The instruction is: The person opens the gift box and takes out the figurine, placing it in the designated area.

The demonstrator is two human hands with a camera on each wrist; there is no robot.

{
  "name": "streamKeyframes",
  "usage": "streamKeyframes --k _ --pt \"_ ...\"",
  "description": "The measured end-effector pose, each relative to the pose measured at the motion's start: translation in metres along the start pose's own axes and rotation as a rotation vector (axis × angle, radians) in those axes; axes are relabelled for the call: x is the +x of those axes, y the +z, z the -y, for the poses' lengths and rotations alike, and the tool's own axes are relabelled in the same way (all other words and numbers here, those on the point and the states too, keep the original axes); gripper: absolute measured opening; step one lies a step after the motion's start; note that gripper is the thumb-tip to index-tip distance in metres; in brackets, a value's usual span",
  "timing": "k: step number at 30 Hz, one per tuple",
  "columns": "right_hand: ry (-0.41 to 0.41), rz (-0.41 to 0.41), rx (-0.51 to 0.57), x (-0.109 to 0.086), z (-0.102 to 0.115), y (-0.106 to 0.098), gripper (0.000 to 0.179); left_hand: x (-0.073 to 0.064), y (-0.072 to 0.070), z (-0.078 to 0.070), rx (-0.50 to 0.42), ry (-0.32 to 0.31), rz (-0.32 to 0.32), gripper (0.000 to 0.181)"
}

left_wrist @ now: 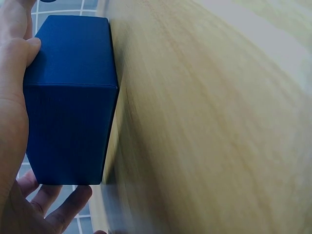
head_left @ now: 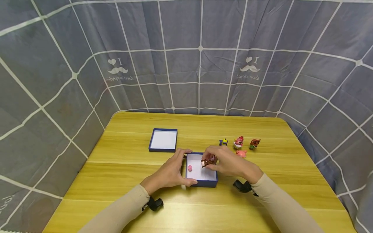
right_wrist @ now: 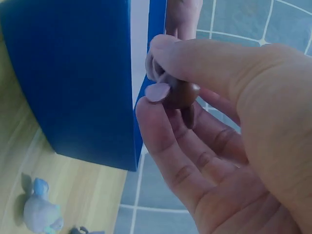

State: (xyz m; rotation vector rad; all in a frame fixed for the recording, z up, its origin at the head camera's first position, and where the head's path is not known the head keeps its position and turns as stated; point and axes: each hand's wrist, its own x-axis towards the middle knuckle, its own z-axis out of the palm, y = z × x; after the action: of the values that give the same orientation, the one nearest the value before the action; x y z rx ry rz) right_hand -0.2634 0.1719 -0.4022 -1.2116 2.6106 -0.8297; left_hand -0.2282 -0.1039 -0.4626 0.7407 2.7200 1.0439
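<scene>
A blue box (head_left: pixel 207 183) with a white inside stands open-topped on the table. My left hand (head_left: pixel 170 170) holds it from the left, the thumb at the near wall and the fingers toward the far corner; the left wrist view shows the box's side (left_wrist: pixel 73 131) between them. Over the box, my right hand (head_left: pixel 225 160) pinches a small brown toy figure (head_left: pixel 207 162) with a pale patch. Thumb and fingertips partly cover that figure (right_wrist: pixel 183 92) in the right wrist view. On the box's floor, near its left wall, lies a small pink piece (head_left: pixel 190 168).
A shallow blue-rimmed lid (head_left: pixel 163 139) lies open side up, back left of the box. Right of the box stand a blue-and-yellow figure (head_left: pixel 223 142), a pink figure with a red top (head_left: pixel 238 142), a reddish-brown one (head_left: pixel 254 143) and a low pink one (head_left: pixel 241 153).
</scene>
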Motion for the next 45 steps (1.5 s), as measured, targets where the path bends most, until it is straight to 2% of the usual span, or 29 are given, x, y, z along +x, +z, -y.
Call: streamKeyframes --k 8,14,20,26,36,45 --pt "-0.009 -0.040 -0.007 -0.009 -0.008 -0.009 0.022 0.002 0.000 -0.001 0.002 0.004 -0.008 0.116" --pt "-0.015 -0.072 0.013 -0.018 -0.015 -0.017 0.021 0.000 0.001 -0.002 -0.001 -0.015 -0.003 0.118" --pt "-0.032 -0.153 0.036 -0.031 -0.024 -0.028 0.021 0.002 0.003 0.000 0.004 -0.011 -0.003 0.117" --pt "-0.031 -0.237 -0.015 -0.044 -0.036 -0.039 0.021 0.002 0.003 0.000 0.006 -0.009 -0.003 0.118" --pt "0.023 -0.298 0.007 -0.066 -0.056 -0.053 0.018 0.002 0.003 0.000 0.007 -0.018 -0.007 0.118" --pt "0.097 -0.372 -0.099 -0.088 -0.073 -0.068 0.019 0.001 0.003 -0.001 -0.006 -0.023 -0.006 0.118"
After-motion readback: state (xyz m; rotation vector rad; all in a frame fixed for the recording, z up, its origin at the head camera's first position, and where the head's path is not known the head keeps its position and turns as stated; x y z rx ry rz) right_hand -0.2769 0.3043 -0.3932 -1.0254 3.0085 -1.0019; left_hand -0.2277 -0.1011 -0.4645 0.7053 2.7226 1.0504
